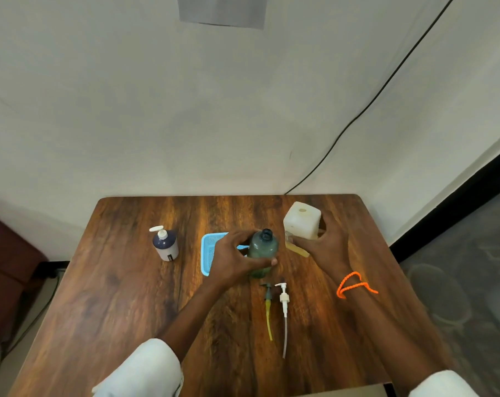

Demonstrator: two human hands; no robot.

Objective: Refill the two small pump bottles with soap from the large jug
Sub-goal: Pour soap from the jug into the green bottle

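Observation:
A green translucent bottle stands upright and uncapped in the middle of the wooden table. My left hand wraps around its left side. The large white jug stands to its right with its opening uncovered, and my right hand grips its lower right side. A dark blue pump bottle with a white pump stands apart at the left. Two loose pump heads lie in front of the green bottle: a dark one with a yellow tube and a white one.
A light blue plastic basket lies behind my left hand. A black cable runs down the wall to the table's back edge. The table's right edge drops to a grey floor. A dark red seat stands at the left.

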